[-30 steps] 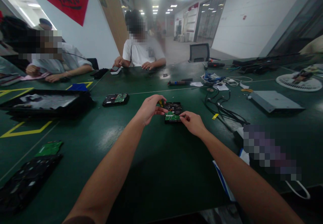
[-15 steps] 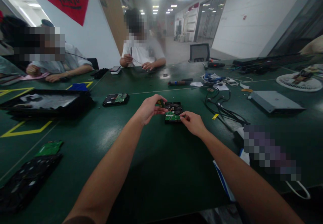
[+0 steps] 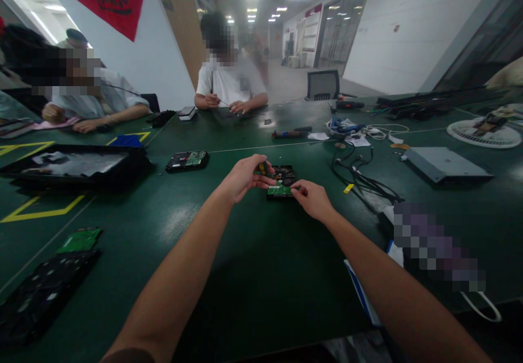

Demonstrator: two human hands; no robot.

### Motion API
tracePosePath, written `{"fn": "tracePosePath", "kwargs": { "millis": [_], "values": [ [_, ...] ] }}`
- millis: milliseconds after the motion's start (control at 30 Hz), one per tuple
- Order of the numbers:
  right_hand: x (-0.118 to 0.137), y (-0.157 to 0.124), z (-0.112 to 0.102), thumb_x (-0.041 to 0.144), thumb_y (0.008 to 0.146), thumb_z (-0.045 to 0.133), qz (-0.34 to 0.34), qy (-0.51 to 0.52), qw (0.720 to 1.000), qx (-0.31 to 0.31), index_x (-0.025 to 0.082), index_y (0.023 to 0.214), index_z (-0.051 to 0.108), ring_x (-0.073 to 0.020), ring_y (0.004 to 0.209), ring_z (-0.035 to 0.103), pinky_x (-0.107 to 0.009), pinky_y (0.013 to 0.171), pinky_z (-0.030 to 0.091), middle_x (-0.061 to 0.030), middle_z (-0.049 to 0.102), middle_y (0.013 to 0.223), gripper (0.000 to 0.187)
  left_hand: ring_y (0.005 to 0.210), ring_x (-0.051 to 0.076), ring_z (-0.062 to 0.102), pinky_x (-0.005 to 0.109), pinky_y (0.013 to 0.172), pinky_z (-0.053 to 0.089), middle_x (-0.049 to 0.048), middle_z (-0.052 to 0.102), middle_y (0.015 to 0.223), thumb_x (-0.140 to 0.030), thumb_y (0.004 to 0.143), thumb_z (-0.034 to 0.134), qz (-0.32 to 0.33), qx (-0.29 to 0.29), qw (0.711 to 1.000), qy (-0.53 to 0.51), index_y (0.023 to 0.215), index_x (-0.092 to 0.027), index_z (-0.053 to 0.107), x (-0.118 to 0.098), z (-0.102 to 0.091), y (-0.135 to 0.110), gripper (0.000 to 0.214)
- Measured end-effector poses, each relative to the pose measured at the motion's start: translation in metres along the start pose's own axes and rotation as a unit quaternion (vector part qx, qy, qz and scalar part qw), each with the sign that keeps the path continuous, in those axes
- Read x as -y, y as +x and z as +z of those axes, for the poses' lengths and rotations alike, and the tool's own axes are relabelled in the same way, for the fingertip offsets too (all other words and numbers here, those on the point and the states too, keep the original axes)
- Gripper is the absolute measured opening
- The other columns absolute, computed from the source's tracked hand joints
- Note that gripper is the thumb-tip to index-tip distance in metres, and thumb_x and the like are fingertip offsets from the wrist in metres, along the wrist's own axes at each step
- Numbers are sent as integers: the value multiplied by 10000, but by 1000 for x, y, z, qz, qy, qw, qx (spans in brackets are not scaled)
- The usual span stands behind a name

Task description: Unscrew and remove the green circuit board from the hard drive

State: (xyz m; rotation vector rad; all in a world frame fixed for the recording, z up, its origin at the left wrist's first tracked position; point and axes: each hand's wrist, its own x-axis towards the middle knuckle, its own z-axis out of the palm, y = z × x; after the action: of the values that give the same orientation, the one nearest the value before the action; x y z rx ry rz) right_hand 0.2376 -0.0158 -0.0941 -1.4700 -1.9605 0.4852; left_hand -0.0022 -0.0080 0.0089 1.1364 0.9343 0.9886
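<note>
A hard drive (image 3: 285, 173) with a green circuit board (image 3: 279, 190) lies on the dark green table in front of me. My left hand (image 3: 248, 176) is closed around a small dark tool with yellow markings (image 3: 262, 168), whose lower end I cannot make out. Its fingers reach over the drive's left side and cover part of it. At the right end of the board, my right hand (image 3: 311, 198) is closed, thumb and index finger pinched at the board's edge. Whether it grips the board or something tiny is hidden.
Another hard drive (image 3: 187, 161) lies to the left, beyond a black drive stack (image 3: 44, 286) at near left. A black tray (image 3: 73, 161) stands far left. Cables (image 3: 357, 175) and a grey metal box (image 3: 448, 164) are on the right. A co-worker (image 3: 232, 82) sits opposite.
My left hand has shifted slightly right over the drive, with the dark tool in it. My right hand has stayed at the board's edge. The co-worker opposite has moved a hand slightly.
</note>
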Motion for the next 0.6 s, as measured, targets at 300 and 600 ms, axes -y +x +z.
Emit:
{"fn": "tracePosePath", "kwargs": {
  "millis": [300,600],
  "values": [
    [3,-1,0,322,929,627,1,-1,1000,-5,252,1014,741,-164,701,594,-294,656,403,-1,683,778,159,657,211,745,298,545,577,139,717,1065,-369,925,603,17,-21,998,51,1078,-153,636,-3,5,-4,267],
    [3,-1,-1,338,936,613,2,0,1000,-2,254,1034,740,-163,707,594,-293,656,404,1,685,788,181,725,190,743,262,608,566,141,710,1068,-363,930,558,26,-16,998,51,998,-121,695,-4,-2,-3,286]
  ]
}}
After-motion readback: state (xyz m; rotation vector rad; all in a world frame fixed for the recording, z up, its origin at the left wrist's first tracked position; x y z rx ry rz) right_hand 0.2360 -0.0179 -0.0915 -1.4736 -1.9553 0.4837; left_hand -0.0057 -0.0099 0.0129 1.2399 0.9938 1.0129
